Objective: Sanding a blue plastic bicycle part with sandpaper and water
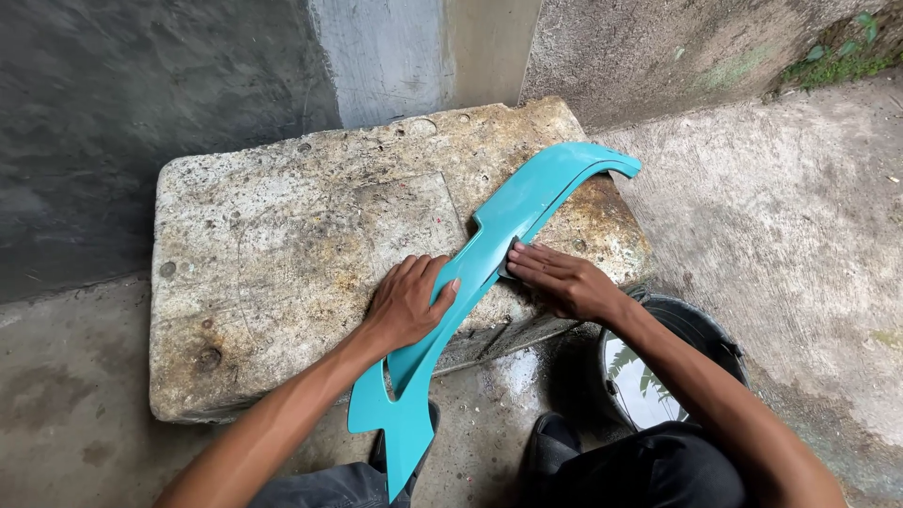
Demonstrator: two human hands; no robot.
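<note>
While teal panel [489,254] lies on stone slab [282,245], left hand [406,303] flat, steadying it, right hand [555,277] flat, pressing pad

My arms are bare from wrist to past the elbow, with no sleeves, gloves, watch or rings showing on my left hand [406,299] or right hand [562,280]. Dark grey trousers [324,487] cover my left leg at the bottom of the frame, and black cloth covers my right leg beside it. Black footwear [550,440] shows on the foot between my knees, its toe rounded and plain, and a second dark shoe peeks out lower left of it.
</note>
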